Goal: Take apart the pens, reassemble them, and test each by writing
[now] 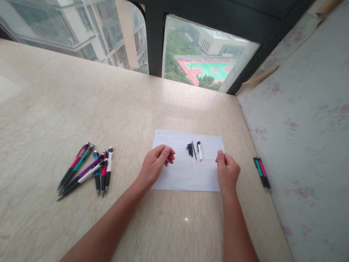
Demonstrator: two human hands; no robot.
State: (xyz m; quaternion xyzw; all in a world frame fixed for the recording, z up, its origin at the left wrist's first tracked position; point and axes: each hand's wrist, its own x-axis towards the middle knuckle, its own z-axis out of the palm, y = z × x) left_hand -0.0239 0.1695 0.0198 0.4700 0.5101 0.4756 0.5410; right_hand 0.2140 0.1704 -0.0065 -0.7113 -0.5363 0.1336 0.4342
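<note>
Both hands — left hand, right hand — rest curled on the paper.

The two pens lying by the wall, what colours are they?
The two pens are green and pink with black tips, seen in the head view.

White paper sheet flat on my desk; small pen parts, black and white, lying loose near its far edge.

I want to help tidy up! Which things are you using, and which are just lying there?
In use:
paper, under both hands
pen parts on the paper
left hand
right hand

Lying about:
pen pile, left on the table
two pens, by the wall
</note>
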